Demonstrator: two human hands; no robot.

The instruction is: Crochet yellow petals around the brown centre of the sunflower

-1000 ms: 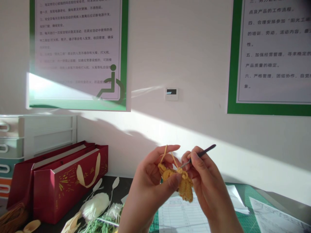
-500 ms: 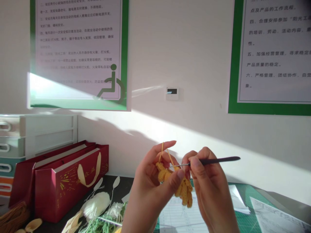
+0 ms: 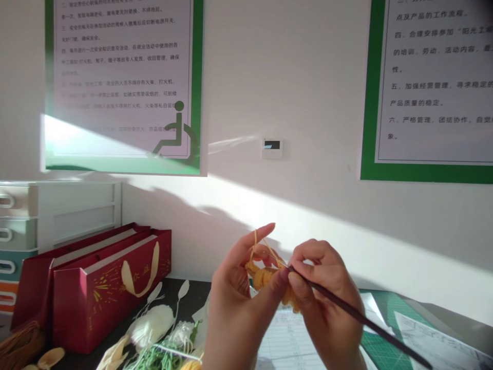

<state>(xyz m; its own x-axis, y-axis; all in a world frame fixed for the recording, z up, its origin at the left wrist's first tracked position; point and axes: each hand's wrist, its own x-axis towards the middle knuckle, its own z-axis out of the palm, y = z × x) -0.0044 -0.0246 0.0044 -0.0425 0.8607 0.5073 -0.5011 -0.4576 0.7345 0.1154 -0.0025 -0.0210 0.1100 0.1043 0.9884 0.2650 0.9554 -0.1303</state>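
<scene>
My left hand [image 3: 246, 293] pinches a piece of yellow crochet work [image 3: 262, 277] between thumb and fingers, its index finger raised with a yellow yarn strand looped over it. My right hand [image 3: 323, 288] is closed on a crochet hook [image 3: 358, 314] with a dark handle, which slants down to the lower right. The hook's thin metal tip meets the yarn at the top of the crochet work, between the two hands. Part of the yellow piece is hidden behind my left thumb and my right fingers.
Red gift bags [image 3: 111, 293] stand at the left beside a drawer unit [image 3: 80, 205]. White yarn [image 3: 153, 326] and green yarn [image 3: 156, 357] lie on the dark table. Printed sheets [image 3: 287, 339] and a green cutting mat [image 3: 385, 303] lie beneath and right of my hands.
The hook has swung from nearly level to a steep slant, its handle end now low at the right. My right hand has turned, and less of the yellow piece shows.
</scene>
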